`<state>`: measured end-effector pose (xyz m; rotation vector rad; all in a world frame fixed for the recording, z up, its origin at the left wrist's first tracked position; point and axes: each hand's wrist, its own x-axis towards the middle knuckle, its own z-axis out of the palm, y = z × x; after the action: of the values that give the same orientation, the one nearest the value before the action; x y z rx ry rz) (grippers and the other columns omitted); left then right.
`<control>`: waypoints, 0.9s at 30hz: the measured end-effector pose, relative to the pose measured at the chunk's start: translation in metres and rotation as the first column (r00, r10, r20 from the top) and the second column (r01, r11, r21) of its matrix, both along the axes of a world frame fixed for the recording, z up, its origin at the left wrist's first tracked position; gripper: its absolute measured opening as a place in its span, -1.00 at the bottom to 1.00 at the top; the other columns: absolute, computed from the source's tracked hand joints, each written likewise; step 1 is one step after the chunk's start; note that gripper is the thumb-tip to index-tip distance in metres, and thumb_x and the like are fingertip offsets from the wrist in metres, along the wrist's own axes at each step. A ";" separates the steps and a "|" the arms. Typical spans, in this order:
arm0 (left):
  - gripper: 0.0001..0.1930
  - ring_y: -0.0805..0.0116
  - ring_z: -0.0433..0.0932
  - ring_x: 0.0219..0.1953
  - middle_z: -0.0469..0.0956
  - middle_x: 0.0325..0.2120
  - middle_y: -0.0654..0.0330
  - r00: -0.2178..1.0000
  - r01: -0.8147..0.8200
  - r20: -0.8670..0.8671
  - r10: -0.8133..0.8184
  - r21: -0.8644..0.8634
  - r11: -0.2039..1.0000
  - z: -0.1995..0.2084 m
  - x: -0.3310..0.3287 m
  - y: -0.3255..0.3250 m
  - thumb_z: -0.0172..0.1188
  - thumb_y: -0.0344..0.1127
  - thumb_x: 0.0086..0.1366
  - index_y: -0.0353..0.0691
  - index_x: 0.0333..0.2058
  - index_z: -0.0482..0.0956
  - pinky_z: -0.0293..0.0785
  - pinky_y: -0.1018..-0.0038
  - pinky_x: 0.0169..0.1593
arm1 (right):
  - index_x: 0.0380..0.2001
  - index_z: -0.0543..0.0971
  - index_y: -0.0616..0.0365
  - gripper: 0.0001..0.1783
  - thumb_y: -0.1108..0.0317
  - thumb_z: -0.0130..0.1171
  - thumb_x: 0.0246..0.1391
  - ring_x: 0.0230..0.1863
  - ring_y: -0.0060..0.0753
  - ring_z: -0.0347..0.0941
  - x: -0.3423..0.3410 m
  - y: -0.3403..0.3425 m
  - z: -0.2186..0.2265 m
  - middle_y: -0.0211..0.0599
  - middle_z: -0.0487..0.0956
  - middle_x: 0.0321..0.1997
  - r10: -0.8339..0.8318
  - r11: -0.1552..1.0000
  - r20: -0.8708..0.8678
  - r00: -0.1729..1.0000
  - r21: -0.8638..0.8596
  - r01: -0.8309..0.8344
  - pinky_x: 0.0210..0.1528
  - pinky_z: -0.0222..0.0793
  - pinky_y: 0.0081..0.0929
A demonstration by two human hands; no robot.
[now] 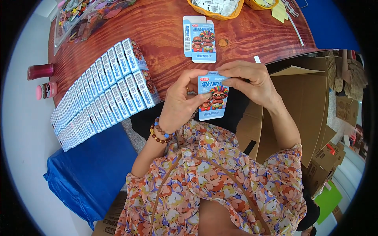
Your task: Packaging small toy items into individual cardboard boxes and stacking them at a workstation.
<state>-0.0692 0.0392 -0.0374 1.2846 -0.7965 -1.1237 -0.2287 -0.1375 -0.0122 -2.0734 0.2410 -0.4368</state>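
Note:
In front of my chest I hold a small light-blue printed box [212,108] with cartoon figures on its face. My left hand [184,100] grips it along its left side, thumb across the front. At its top edge, the fingers of my right hand [249,82] pinch the top flap area; what exactly lies between those fingertips is partly hidden. Beyond my hands, a flat, unfolded blue carton [203,39] of the same print rests on the wooden table [157,29]. To my left stand two long rows of matching boxes [106,88], packed side by side.
Yellow baskets, one with white packets [220,6], stand at the table's far edge. A clear tray of colourful small items [84,19] lies far left. A dark red jar [41,71] and a pink-lidded jar [47,91] sit at the left edge. A large open cardboard box [295,106] stands at my right.

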 end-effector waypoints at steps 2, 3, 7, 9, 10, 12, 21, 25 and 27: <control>-0.46 0.50 0.58 -0.13 0.57 -0.13 0.18 1.000 0.005 -0.014 -0.005 0.011 1.000 -0.007 0.000 -0.001 0.28 -0.56 0.25 -0.22 0.20 0.38 0.57 0.53 -0.11 | -0.16 0.69 0.32 -0.78 0.65 0.26 0.08 -0.08 -0.41 0.63 0.000 -0.005 -0.003 -0.19 0.68 -0.08 0.019 0.982 -0.081 0.997 0.189 -0.003 -0.10 0.58 -0.47; -0.47 0.51 0.58 -0.15 0.57 -0.12 0.17 0.999 0.033 0.017 -0.033 0.024 0.999 -0.011 0.000 -0.003 0.28 -0.55 0.26 -0.23 0.20 0.37 0.57 0.54 -0.12 | -0.16 0.69 0.32 -0.78 0.65 0.26 0.08 -0.08 -0.41 0.63 0.000 -0.007 -0.004 -0.19 0.68 -0.08 0.016 0.983 -0.082 0.996 0.185 0.000 -0.10 0.58 -0.47; -0.46 0.49 0.58 -0.16 0.54 -0.04 0.11 0.995 -0.031 -0.091 0.032 0.006 0.999 -0.005 0.003 -0.015 0.23 -0.50 0.31 -0.25 0.25 0.33 0.55 0.51 -0.11 | -0.17 0.69 0.30 -0.82 0.57 0.25 0.13 -0.14 -0.45 0.64 0.001 -0.017 -0.014 -0.21 0.69 -0.14 -0.124 0.738 -0.219 0.968 0.632 0.238 -0.10 0.60 -0.47; -0.33 0.28 0.56 0.03 0.45 0.12 -0.02 0.989 -0.139 0.044 0.138 0.005 0.990 -0.007 0.008 -0.016 0.23 -0.43 0.33 -0.26 0.36 0.17 0.52 0.42 0.03 | -0.14 0.65 0.30 -0.80 0.45 0.18 0.23 -0.20 -0.47 0.65 -0.002 -0.023 -0.029 -0.21 0.70 -0.19 -0.250 0.328 -0.184 0.951 0.908 0.262 -0.07 0.61 -0.49; -0.21 0.15 0.50 0.16 0.38 0.21 -0.08 0.978 -0.182 0.112 0.175 0.054 0.982 -0.007 0.008 -0.016 0.29 -0.36 0.30 -0.28 0.40 0.07 0.48 0.34 0.15 | -0.08 0.61 0.33 -0.75 0.41 0.14 0.25 -0.18 -0.45 0.66 -0.004 -0.020 -0.038 -0.20 0.69 -0.15 -0.322 0.241 -0.119 0.939 0.949 0.203 -0.07 0.61 -0.47; -0.08 0.06 0.35 0.27 0.27 0.27 -0.12 0.906 -0.180 0.374 0.201 -0.092 0.979 -0.013 -0.005 -0.018 0.37 -0.26 0.22 -0.31 0.42 -0.01 0.34 0.26 0.26 | -0.05 0.59 0.34 -0.70 0.34 0.14 0.25 -0.12 -0.42 0.65 -0.002 -0.003 -0.048 -0.17 0.68 -0.08 -0.311 0.089 -0.127 0.942 0.983 0.162 -0.02 0.59 -0.44; -0.09 -0.04 0.39 0.20 0.33 0.11 -0.05 0.855 -0.289 0.410 0.316 -0.129 0.949 -0.005 -0.012 -0.038 0.48 -0.50 -0.01 -0.28 0.32 0.19 0.39 0.21 0.23 | -0.14 0.62 0.29 -0.77 0.35 0.10 0.33 -0.27 -0.51 0.63 0.020 0.009 -0.025 -0.32 0.67 -0.26 -0.160 0.395 -0.266 0.950 0.865 0.309 -0.22 0.63 -0.51; -0.15 0.03 0.42 0.15 0.34 0.10 -0.02 0.680 -0.355 0.644 0.352 -0.132 0.926 -0.008 -0.002 -0.028 0.54 -0.43 -0.03 -0.33 0.24 0.27 0.40 0.25 0.21 | -0.21 0.65 0.24 -0.81 0.35 0.15 0.30 -0.37 -0.70 0.52 0.045 -0.051 0.021 -0.46 0.62 -0.38 -0.364 0.875 -0.126 0.923 0.292 0.385 -0.29 0.46 -0.68; -0.14 0.01 0.40 0.16 0.35 0.11 -0.03 0.652 -0.359 0.654 0.383 -0.179 0.916 -0.014 -0.002 -0.032 0.54 -0.43 -0.03 -0.32 0.24 0.27 0.38 0.23 0.22 | -0.21 0.65 0.26 -0.81 0.35 0.16 0.30 -0.37 -0.71 0.51 0.065 -0.083 0.028 -0.47 0.62 -0.38 -0.384 0.885 -0.040 0.922 0.269 0.380 -0.29 0.43 -0.69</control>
<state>-0.0713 0.0075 -0.0510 1.7673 -1.0078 -0.2691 -0.1634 -0.2201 0.0156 -1.7488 0.6735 -0.6197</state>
